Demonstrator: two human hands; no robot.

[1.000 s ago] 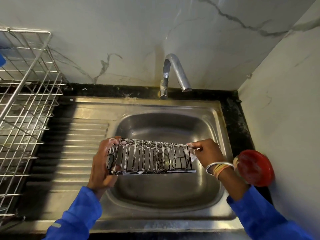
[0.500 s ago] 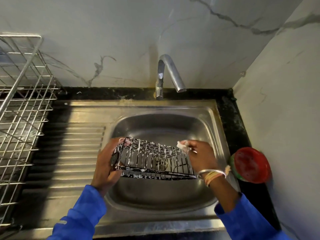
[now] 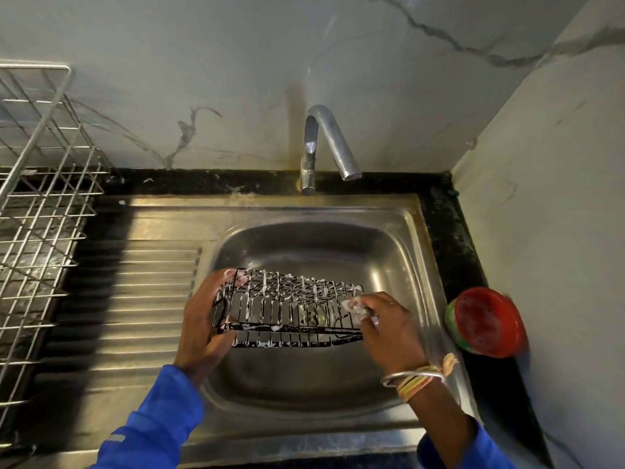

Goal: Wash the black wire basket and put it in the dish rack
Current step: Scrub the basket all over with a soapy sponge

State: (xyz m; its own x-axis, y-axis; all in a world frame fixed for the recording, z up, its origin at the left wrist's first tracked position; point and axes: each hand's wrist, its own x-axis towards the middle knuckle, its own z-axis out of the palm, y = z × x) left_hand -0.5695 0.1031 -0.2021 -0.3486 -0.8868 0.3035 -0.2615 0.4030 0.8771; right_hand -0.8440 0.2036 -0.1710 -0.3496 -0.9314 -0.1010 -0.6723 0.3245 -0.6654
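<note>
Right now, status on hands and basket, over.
Left hand grips sudsy black wire basket, left end, over sink. Right hand pinches scrubber at its right end. No water from faucet; dish rack stands left.

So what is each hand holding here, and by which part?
The left hand grips the black wire basket by its left end. The right hand pinches a soapy scrubber against the basket's right end.
</note>
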